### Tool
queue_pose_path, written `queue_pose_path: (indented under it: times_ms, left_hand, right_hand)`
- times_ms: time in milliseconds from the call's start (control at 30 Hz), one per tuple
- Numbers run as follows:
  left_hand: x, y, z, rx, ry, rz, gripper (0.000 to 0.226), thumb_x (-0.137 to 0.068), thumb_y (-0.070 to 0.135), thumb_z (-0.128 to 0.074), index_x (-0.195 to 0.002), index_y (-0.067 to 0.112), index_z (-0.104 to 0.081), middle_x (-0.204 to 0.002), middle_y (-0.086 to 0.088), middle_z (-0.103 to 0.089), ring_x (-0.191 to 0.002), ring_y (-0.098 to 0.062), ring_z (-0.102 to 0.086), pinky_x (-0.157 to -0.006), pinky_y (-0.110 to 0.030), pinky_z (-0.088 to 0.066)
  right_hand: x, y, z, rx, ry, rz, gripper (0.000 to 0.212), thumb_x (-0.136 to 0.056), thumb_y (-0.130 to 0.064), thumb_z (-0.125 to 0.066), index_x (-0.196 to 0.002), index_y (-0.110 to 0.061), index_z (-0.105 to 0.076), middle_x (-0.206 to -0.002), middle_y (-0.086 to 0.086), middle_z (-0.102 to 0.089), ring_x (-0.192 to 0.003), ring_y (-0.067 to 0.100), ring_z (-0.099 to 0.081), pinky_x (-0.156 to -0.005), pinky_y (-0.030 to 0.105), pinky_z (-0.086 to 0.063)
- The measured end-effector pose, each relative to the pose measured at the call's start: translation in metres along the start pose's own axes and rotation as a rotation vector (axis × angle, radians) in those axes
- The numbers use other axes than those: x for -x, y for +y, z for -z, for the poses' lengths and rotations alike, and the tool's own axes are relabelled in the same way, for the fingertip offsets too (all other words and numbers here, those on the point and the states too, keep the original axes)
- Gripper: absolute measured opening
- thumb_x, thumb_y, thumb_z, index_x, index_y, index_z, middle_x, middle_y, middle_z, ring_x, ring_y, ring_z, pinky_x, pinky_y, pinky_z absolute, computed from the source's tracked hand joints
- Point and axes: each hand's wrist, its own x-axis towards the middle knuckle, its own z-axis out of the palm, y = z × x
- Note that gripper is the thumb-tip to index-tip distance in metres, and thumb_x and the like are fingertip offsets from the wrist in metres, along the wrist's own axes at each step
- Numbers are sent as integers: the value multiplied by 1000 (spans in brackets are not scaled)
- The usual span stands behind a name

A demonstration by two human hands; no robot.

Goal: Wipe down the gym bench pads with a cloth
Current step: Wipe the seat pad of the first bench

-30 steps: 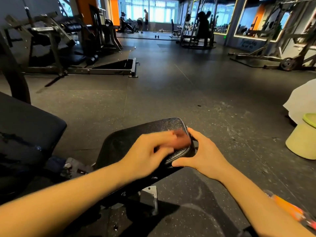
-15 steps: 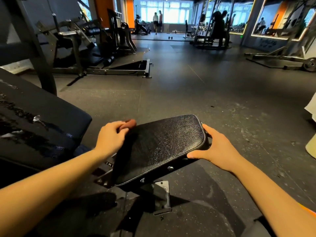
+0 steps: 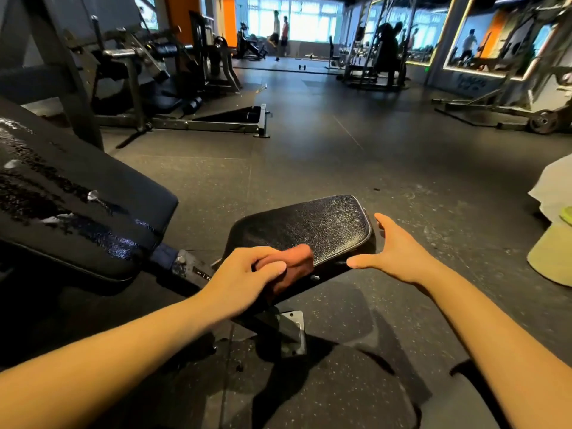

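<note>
A small black seat pad (image 3: 312, 226) of the gym bench lies in front of me, its surface shiny and wet. My left hand (image 3: 244, 274) grips a reddish-brown cloth (image 3: 294, 267) and presses it on the pad's near edge. My right hand (image 3: 393, 249) is spread at the pad's right end, fingers straight, thumb at the near corner. The bench's larger back pad (image 3: 77, 205) slopes up at the left, streaked with wet patches. A metal bracket (image 3: 291, 332) shows under the seat pad.
Dark rubber floor (image 3: 340, 150) stretches ahead. A machine frame (image 3: 185, 119) stands at the back left, more racks (image 3: 526, 113) at the right. A pale green stool (image 3: 554, 255) with white fabric (image 3: 554, 187) above it sits at the right edge. People stand far off by the windows.
My left hand has swept the cloth from the pad's right end to its far left side, then back to the near edge. My right hand has stayed at the pad's right end.
</note>
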Motion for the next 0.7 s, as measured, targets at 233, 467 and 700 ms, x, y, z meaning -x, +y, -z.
queue_pose_path:
  times_ms: [233, 467, 700]
  left_hand:
    - [-3, 24, -5, 308, -221, 160, 20, -100, 14, -60, -111, 10, -76, -97, -8, -75, -88, -14, -66, -80, -28, -49]
    - [-16, 32, -31, 486, -128, 286, 9, -93, 6, -68, -98, 8, -76, -87, -7, -74, -82, -15, -67, -73, -23, -52]
    - [-42, 22, -19, -293, -75, 114, 14, -86, 32, -80, -94, 26, -71, -88, 6, -73, -82, -9, -67, -81, -29, -50]
  right_hand:
    - [59, -47, -23, -358, 10, 124, 57, -81, -21, -84, -133, -22, -62, -128, -8, -67, -119, 5, -63, -100, 24, -52]
    - [73, -41, -54, -751, 85, -159, 24, -87, 1, -71, -111, -1, -74, -103, 20, -76, -92, 29, -73, -77, 30, -60]
    - [57, -28, -53, -757, 341, -367, 6, -82, 1, -72, -76, 2, -70, -65, 11, -66, -54, 20, -60, -48, 24, -48]
